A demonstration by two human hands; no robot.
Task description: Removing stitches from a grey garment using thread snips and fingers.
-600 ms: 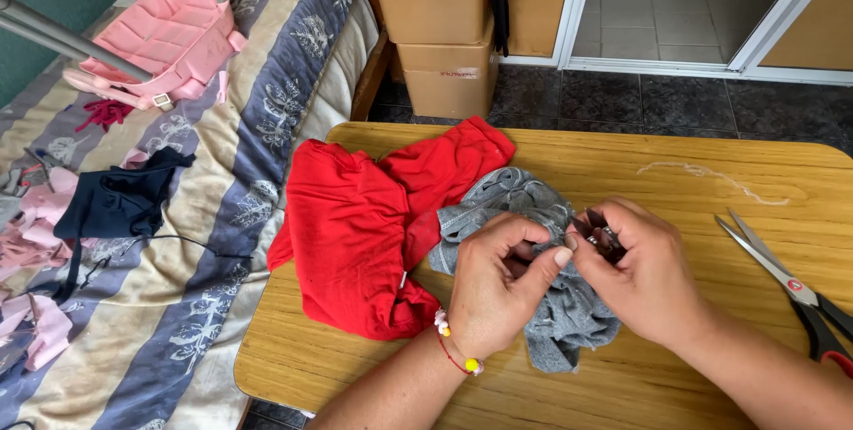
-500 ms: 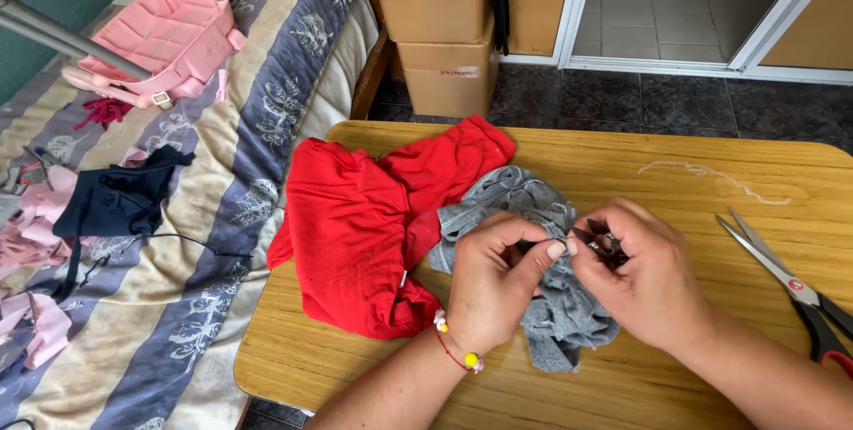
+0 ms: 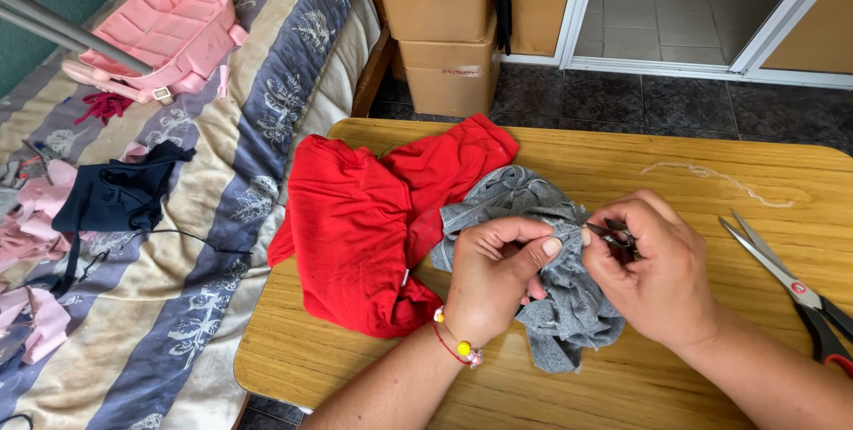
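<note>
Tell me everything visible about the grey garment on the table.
The grey garment is a soft, heathered knit, crumpled into a loose heap rather than laid flat, with a seamed edge showing at its upper left. It lies on the wooden table, its left side against the red garment. The left hand pinches a fold of it, and the right hand holds a small dark tool at the same spot. Its lower end trails toward the person, between the wrists.

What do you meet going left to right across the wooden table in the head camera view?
Red cloth → grey cloth held by the left hand → right hand → scissors.
</note>
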